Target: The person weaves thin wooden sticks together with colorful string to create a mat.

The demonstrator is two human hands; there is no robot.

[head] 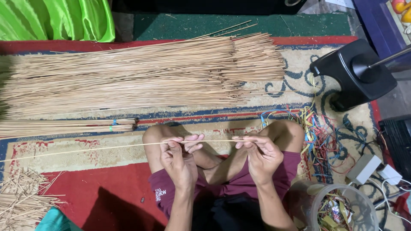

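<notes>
I sit cross-legged on a patterned carpet and hold one long thin stick (85,148) level in front of my knees. My left hand (179,158) pinches it near its middle, fingers curled around it. My right hand (260,152) grips the stick's right end between thumb and fingers. The stick runs far out to the left over the carpet. Beyond my knees lies a large loose pile of the same pale sticks (141,72).
A smaller tied bundle of sticks (68,126) lies at the left, short cut pieces (21,201) at the bottom left. Coloured ties (319,132) litter the carpet at right, near a black stand base (355,72), a clear plastic jar (342,209) and green cloth (55,17).
</notes>
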